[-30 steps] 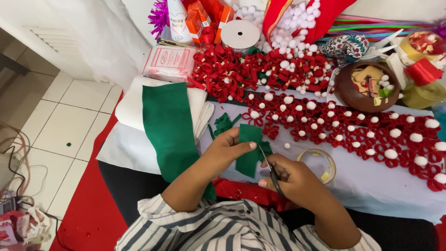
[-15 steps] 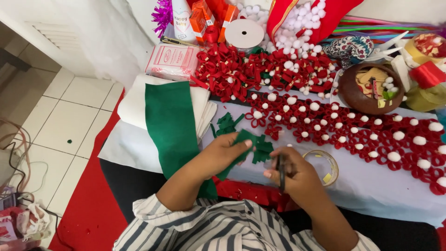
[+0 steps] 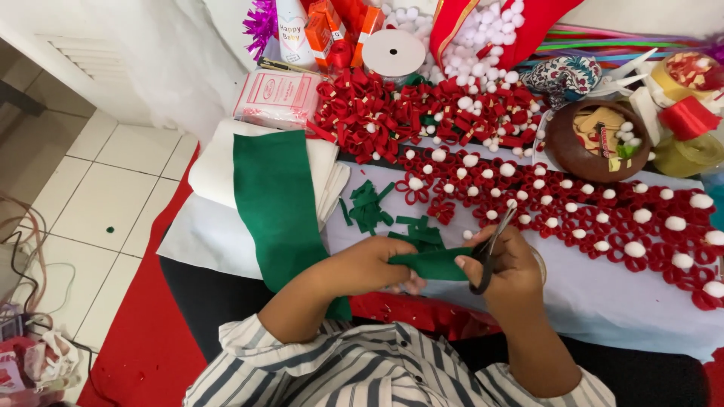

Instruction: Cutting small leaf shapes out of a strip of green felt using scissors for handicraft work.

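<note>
My left hand [image 3: 369,265] pinches a small piece of green felt [image 3: 434,264] held level above the table edge. My right hand [image 3: 507,271] grips black-handled scissors [image 3: 490,243], whose blades point up and away, right beside the felt's right end. Behind my hands lie several small green felt offcuts [image 3: 385,215] on the white table cover. A long strip of green felt [image 3: 275,203] drapes over folded white felt [image 3: 215,162] at the left.
Rows of red ribbon flowers with white pompoms [image 3: 573,207] cover the table to the right. Red bows [image 3: 392,113], a white ribbon spool [image 3: 394,53], a brown bowl [image 3: 596,139], a pink packet [image 3: 277,94] and loose pompoms sit at the back. Tiled floor lies left.
The felt piece has turned from hanging upright to lying level between my hands. My right hand has moved right and tilted the scissors' blades upward.
</note>
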